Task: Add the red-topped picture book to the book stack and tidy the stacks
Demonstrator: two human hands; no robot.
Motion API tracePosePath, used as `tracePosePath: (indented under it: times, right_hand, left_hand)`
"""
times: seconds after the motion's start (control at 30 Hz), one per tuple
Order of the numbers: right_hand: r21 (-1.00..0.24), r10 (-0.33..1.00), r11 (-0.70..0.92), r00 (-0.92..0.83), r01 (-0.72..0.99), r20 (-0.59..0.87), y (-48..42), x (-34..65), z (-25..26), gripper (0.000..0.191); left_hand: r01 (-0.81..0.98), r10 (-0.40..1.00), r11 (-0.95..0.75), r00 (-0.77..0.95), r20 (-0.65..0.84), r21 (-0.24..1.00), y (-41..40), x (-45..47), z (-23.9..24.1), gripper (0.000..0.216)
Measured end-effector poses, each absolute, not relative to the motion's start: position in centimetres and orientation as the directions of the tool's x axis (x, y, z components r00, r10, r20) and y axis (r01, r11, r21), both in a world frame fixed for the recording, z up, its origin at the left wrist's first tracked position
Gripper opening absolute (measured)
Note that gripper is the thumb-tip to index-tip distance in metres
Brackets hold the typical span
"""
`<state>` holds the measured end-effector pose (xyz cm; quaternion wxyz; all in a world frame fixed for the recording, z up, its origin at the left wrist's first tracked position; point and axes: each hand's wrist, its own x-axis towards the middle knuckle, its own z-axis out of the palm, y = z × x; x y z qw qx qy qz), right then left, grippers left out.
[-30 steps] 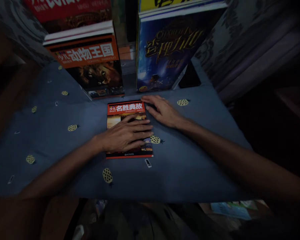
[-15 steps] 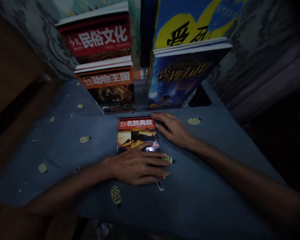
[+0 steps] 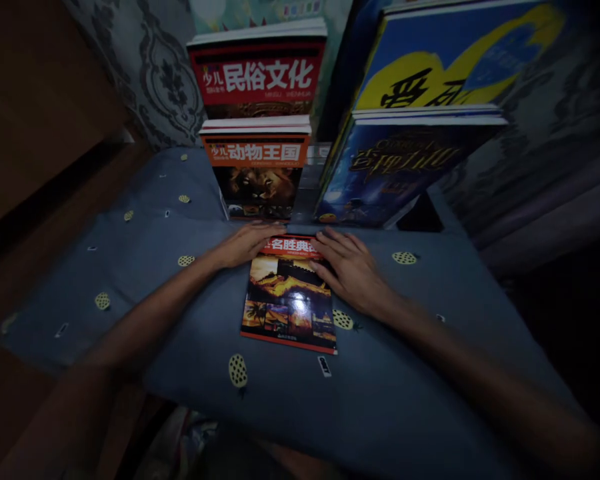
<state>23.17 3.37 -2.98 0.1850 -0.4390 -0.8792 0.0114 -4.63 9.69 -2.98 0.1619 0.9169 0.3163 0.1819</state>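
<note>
Book (image 3: 289, 300) partly beneath right grip (image 3: 353, 273)

The flat book (image 3: 287, 303) shows a red header, white lettering and a gold-and-black picture. The tablecloth (image 3: 410, 400) beneath the flat book is grey-blue, printed with yellow, black-dotted pineapples. Behind the flat book to the left, the lion book (image 3: 257, 177) has an orange header; to the right, the dark-blue book (image 3: 375, 177) carries gold lettering. Farther behind the flat book, the red book (image 3: 257, 77) bears white lettering, the blue-and-yellow book (image 3: 430, 57) black.
</note>
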Motion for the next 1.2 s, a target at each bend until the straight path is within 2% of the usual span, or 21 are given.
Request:
tracePosePath:
  times: [0.17, 0.4, 0.7, 0.93, 1.2]
  right_hand:
    - [-0.147, 0.730, 0.675, -0.625, 0.723, 0.277, 2.3, 19.3, -2.3, 0.045]
    - [-0.264, 0.648, 0.760, -0.728, 0.594, 0.226, -0.8, 14.1, -2.0, 0.045]
    - [-0.323, 0.473, 0.856, -0.863, 0.403, 0.176, -5.0, 13.9, -1.8, 0.050]
    - [-0.355, 0.526, 0.824, -0.830, 0.443, 0.184, -6.2, 15.6, -1.6, 0.055]
    - [-0.423, 0.635, 0.738, -0.753, 0.525, 0.172, -5.6, 18.0, -1.9, 0.063]
  left_hand:
    - [0.507, 0.631, -0.752, 0.738, 0.239, 0.421, 9.8, -4.5, -3.4, 0.045]
    - [0.488, 0.631, -0.747, 0.735, 0.248, 0.452, 10.2, -4.6, -3.7, 0.042]
    - [0.475, 0.613, -0.770, 0.735, 0.289, 0.426, 9.8, -4.5, -3.4, 0.046]
    - [0.493, 0.603, -0.789, 0.738, 0.304, 0.367, 9.8, -4.5, -3.6, 0.047]
    - [0.525, 0.627, -0.769, 0.731, 0.269, 0.365, 9.6, -4.6, -3.6, 0.047]
